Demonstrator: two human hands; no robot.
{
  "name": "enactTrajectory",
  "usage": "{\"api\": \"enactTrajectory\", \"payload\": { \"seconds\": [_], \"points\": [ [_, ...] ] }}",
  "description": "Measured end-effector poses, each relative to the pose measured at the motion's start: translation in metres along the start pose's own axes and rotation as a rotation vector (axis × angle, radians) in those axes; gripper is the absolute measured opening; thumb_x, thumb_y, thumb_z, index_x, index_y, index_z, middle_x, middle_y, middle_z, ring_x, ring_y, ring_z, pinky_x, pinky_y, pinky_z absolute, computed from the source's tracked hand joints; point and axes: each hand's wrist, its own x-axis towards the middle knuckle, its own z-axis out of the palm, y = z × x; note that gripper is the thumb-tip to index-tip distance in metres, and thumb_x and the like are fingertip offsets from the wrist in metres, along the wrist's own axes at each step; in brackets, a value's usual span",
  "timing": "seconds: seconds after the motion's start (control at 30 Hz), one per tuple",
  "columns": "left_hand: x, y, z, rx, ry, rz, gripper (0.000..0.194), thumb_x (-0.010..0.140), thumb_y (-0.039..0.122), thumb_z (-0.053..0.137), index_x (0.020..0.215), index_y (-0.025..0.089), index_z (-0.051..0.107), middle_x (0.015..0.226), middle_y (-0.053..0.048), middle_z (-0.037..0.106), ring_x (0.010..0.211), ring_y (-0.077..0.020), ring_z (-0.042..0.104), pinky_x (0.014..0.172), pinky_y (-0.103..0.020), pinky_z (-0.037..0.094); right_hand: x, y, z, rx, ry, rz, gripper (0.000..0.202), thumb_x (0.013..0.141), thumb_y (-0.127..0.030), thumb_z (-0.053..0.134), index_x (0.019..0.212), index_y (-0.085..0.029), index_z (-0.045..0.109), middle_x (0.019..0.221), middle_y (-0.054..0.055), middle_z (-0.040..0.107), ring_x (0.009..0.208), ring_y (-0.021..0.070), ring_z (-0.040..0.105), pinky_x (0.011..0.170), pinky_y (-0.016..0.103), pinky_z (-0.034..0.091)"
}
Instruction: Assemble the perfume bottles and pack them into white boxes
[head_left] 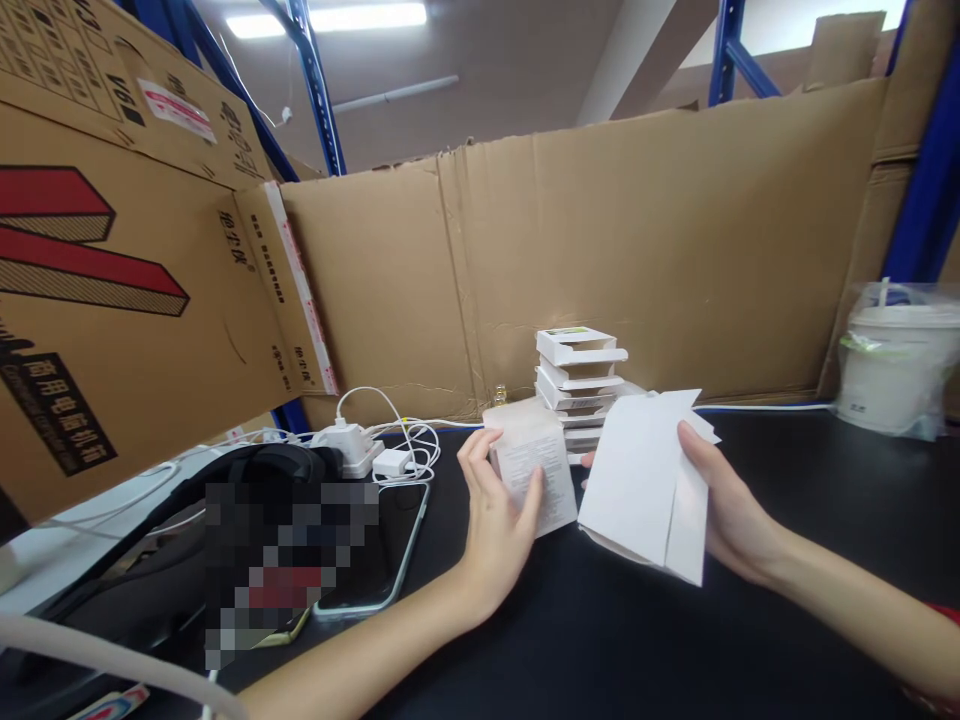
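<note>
My left hand (495,505) is closed round a printed leaflet (536,465), thin whitish paper with lines of small text, its thumb lying across the front. In my right hand (731,505) is a flattened white carton (637,480), tilted, with a folded flap along its right side. The thumb presses on its edge and most of the fingers are hidden behind it. The leaflet and the carton are side by side, close together. Just behind them rises a stack of small white boxes (576,348), open at the side facing me.
A black table (810,520) lies under my hands. To the left are a phone (390,550), a white charger (345,445) with cables and a black bag (135,560). A bagged white tub (892,365) stands at right. Cardboard walls (660,240) and a big carton (142,280) enclose the space.
</note>
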Motion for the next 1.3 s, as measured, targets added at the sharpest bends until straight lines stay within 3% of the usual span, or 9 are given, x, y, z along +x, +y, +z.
{"api": "enactTrajectory", "payload": {
  "seconds": [0.2, 0.33, 0.43, 0.53, 0.77, 0.9, 1.03, 1.13, 1.3],
  "points": [
    [-0.002, 0.006, 0.0, -0.074, 0.008, 0.253, 0.049, 0.079, 0.013, 0.056, 0.119, 0.017, 0.027, 0.11, -0.013, 0.035, 0.111, -0.0203, 0.041, 0.083, -0.035, 0.049, -0.004, -0.001, 0.001, 0.069, -0.061, 0.034, 0.066, 0.057, -0.076, 0.051, 0.091, -0.02, 0.059, 0.091, 0.012, 0.067, 0.092, 0.0304, 0.062, 0.081, 0.041, 0.05],
    [-0.002, 0.011, -0.004, -0.121, -0.055, 0.434, 0.048, 0.079, 0.01, 0.055, 0.117, 0.017, 0.027, 0.11, -0.014, 0.035, 0.107, -0.0186, 0.045, 0.08, -0.034, 0.051, -0.007, -0.008, 0.005, 0.177, -0.019, 0.076, 0.07, 0.057, -0.075, 0.05, 0.101, -0.021, 0.054, 0.1, 0.014, 0.065, 0.092, 0.0319, 0.062, 0.076, 0.043, 0.051],
    [-0.002, 0.014, -0.007, -0.127, -0.08, 0.511, 0.044, 0.079, 0.006, 0.054, 0.114, 0.017, 0.03, 0.11, -0.013, 0.035, 0.104, -0.0177, 0.049, 0.078, -0.033, 0.053, -0.009, -0.014, 0.007, 0.185, -0.086, 0.07, 0.07, 0.059, -0.075, 0.044, 0.102, -0.02, 0.053, 0.109, 0.014, 0.062, 0.092, 0.0321, 0.062, 0.079, 0.045, 0.049],
    [-0.002, 0.016, -0.007, -0.132, -0.085, 0.533, 0.044, 0.077, 0.004, 0.054, 0.112, 0.017, 0.032, 0.114, -0.013, 0.034, 0.11, -0.0198, 0.048, 0.079, -0.033, 0.054, -0.01, -0.017, 0.006, 0.184, -0.183, 0.067, 0.07, 0.059, -0.074, 0.042, 0.099, -0.02, 0.059, 0.114, 0.012, 0.06, 0.091, 0.0309, 0.062, 0.082, 0.044, 0.047],
    [-0.001, 0.014, -0.004, -0.353, -0.087, 0.559, 0.047, 0.075, 0.001, 0.054, 0.11, 0.021, 0.03, 0.12, -0.011, 0.03, 0.118, -0.0205, 0.045, 0.086, -0.036, 0.054, -0.014, -0.018, 0.001, 0.232, -0.264, 0.102, 0.065, 0.057, -0.071, 0.05, 0.094, -0.019, 0.066, 0.092, 0.011, 0.066, 0.081, 0.0289, 0.064, 0.081, 0.044, 0.047],
    [-0.003, 0.012, -0.003, -0.387, -0.056, 0.581, 0.052, 0.072, -0.002, 0.058, 0.111, 0.021, 0.031, 0.126, -0.01, 0.029, 0.123, -0.0214, 0.041, 0.086, -0.033, 0.056, -0.016, -0.02, 0.001, 0.214, -0.185, 0.133, 0.066, 0.052, -0.072, 0.055, 0.09, -0.02, 0.065, 0.086, 0.011, 0.067, 0.082, 0.0308, 0.064, 0.076, 0.045, 0.049],
    [0.0, 0.013, -0.005, -0.434, -0.181, 0.584, 0.058, 0.075, -0.005, 0.053, 0.117, 0.022, 0.025, 0.131, -0.013, 0.02, 0.118, -0.0225, 0.048, 0.092, -0.039, 0.052, -0.016, -0.021, 0.0, 0.155, -0.108, 0.16, 0.07, 0.046, -0.075, 0.056, 0.089, -0.02, 0.064, 0.081, 0.01, 0.067, 0.083, 0.0321, 0.064, 0.072, 0.045, 0.051],
    [0.002, 0.016, -0.006, -0.448, -0.225, 0.569, 0.062, 0.074, -0.006, 0.052, 0.12, 0.021, 0.022, 0.134, -0.016, 0.018, 0.122, -0.0246, 0.044, 0.097, -0.043, 0.047, -0.014, -0.016, -0.004, 0.134, -0.186, 0.166, 0.065, 0.048, -0.073, 0.057, 0.085, -0.019, 0.064, 0.081, 0.009, 0.068, 0.083, 0.0306, 0.065, 0.076, 0.044, 0.051],
    [-0.001, 0.018, -0.006, -0.376, -0.093, 0.52, 0.058, 0.072, -0.003, 0.058, 0.116, 0.019, 0.028, 0.123, -0.013, 0.026, 0.114, -0.0191, 0.047, 0.086, -0.034, 0.053, -0.01, -0.003, -0.015, 0.123, -0.342, 0.1, 0.058, 0.061, -0.069, 0.053, 0.087, -0.019, 0.063, 0.092, 0.008, 0.068, 0.089, 0.0262, 0.064, 0.084, 0.04, 0.049]
  ]
}}
